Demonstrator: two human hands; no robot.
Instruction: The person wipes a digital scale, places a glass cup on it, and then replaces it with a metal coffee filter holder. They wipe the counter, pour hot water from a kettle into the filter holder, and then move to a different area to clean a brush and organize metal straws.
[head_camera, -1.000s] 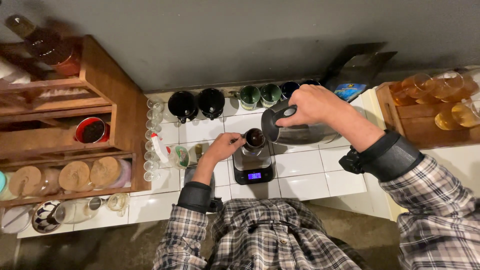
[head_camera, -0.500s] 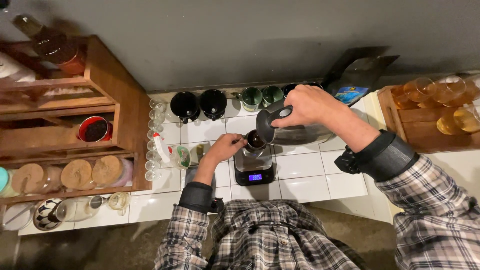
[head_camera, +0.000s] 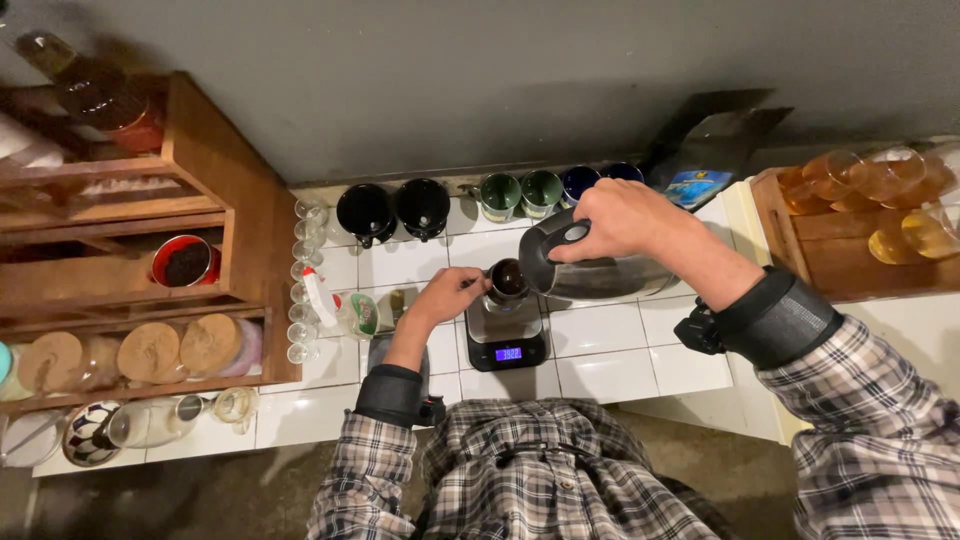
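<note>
One kettle (head_camera: 600, 270), steel with a black handle, is held tipped over one small cup (head_camera: 507, 279) that stands on one scale (head_camera: 507, 340) near the middle of the white tiled counter (head_camera: 610, 372); the right hand (head_camera: 625, 218) is closed tight around the kettle's handle, knuckles up, forearm running in from the right edge; the left hand (head_camera: 448, 295) is curled against the cup's left side, touching it, though whether the fingers actually pinch it I cannot tell; its forearm rises straight from the front edge; both wrists wear black cuffs under plaid sleeves; along the back edge stand two black mugs (head_camera: 395, 210), two green mugs (head_camera: 522, 193) and two blue mugs (head_camera: 598, 178); one wooden shelf (head_camera: 215, 215) fills the left end, holding one red tin (head_camera: 183, 262); one wooden tray (head_camera: 840, 245) of amber glasses sits at the right end
</note>
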